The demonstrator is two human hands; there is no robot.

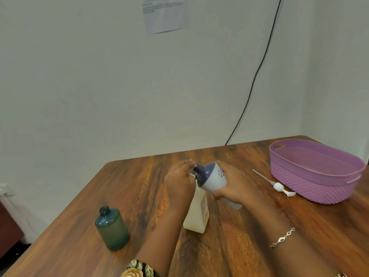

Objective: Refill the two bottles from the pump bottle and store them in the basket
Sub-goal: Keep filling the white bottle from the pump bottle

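Head view: the left hand (179, 181) hides the mouth of the pump bottle (196, 213), fingers curled round its neck. The bottle's side label and the wall paper (165, 14) are too blurred to read. The right hand (233, 185) grips the purple-capped bottle (212, 179), tilted with its cap at that neck. 1 green bottle (112, 229) stands uncapped at left. The pump head (278, 185) lies just beside the basket (311, 182).
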